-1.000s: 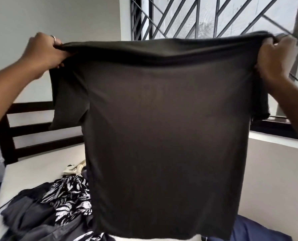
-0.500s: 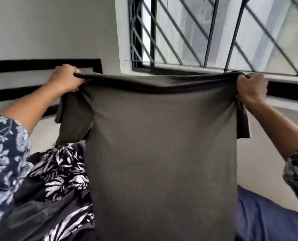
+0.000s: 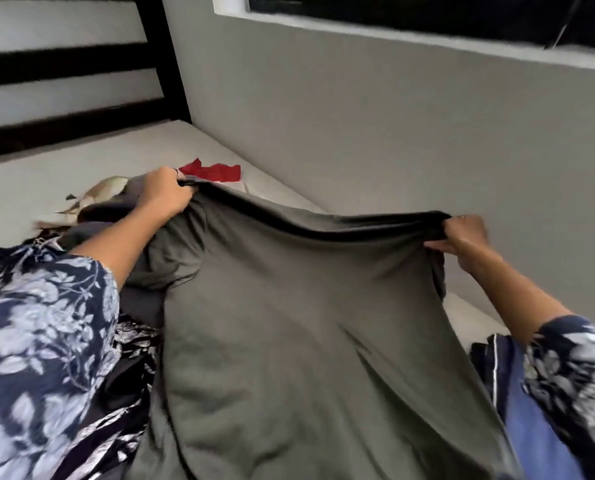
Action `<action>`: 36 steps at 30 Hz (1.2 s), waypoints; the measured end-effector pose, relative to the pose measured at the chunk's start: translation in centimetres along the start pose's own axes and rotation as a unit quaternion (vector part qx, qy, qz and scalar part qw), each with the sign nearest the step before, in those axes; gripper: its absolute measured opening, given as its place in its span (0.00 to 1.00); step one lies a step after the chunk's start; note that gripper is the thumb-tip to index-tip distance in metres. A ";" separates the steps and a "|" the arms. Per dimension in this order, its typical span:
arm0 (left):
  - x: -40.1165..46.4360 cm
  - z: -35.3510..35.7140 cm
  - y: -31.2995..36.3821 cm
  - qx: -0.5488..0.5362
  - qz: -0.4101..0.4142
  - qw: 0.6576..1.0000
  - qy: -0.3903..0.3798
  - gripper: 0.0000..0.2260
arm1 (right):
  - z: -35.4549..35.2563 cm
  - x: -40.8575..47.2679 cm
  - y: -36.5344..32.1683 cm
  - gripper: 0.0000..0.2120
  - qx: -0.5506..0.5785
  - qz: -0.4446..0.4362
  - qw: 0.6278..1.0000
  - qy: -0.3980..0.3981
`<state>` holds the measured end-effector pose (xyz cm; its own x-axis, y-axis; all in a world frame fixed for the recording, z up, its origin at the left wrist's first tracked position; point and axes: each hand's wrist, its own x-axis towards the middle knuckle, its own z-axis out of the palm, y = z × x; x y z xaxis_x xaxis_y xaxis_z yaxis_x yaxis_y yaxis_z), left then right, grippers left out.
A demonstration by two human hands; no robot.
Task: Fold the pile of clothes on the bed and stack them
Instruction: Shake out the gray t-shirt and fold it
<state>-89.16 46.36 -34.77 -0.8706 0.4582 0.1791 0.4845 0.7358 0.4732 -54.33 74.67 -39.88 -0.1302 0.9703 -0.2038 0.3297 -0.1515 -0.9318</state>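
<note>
Over the middle of the bed (image 3: 64,168), a grey-green T-shirt (image 3: 306,341) is stretched out between two hands. It is a soft, matt knit; its top edge is rolled into a dark, sagging band that runs from one hand to the other, and the body of the shirt falls toward the near edge of the bed in broad, shallow folds. The left hand (image 3: 166,192) has its fingers curled tightly round the left shoulder of the shirt, and the short sleeve bunches below that wrist. The right hand (image 3: 462,235) pinches the right shoulder between curled fingers and thumb, and cloth drapes down beneath it. Both forearms come out of dark blue sleeves (image 3: 43,327) with a pale floral print.

The bed is covered in a smooth, light grey sheet and runs along a plain grey wall (image 3: 393,126); a dark slatted headboard (image 3: 71,88) stands at its far end. Toward the far edge, just past the left hand, lies a red garment (image 3: 216,171), partly hidden behind the shirt's band. Beside it a cream-coloured cloth (image 3: 105,188) shows only in part. Under the left arm a black-and-white patterned fabric (image 3: 133,344) is mostly covered, and its shape is hard to make out. At the near right corner a blue garment (image 3: 528,410) with a pale piped seam is cut off by the frame and by the right sleeve. The whole view is somewhat blurred.
</note>
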 end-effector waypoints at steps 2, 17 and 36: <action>0.1 1.7 -0.1 -0.042 0.004 0.999 -0.004 0.14 | 1.1 0.4 1.1 0.13 0.088 0.015 0.995 -0.041; -14.3 -1.2 -8.5 -0.130 0.024 0.991 0.030 0.11 | 6.6 -12.6 3.9 0.15 -0.168 -0.101 0.948 -0.252; -23.1 1.8 -15.4 -0.134 -0.112 0.937 -0.302 0.22 | 25.8 -29.7 -2.0 0.20 -0.411 -0.414 0.713 -0.389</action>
<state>-76.36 25.33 -47.74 -0.7025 0.5647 -0.4331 0.1861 0.7332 0.6541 -75.21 41.29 -39.68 -0.9722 0.2167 -0.0892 0.2342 0.8841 -0.4044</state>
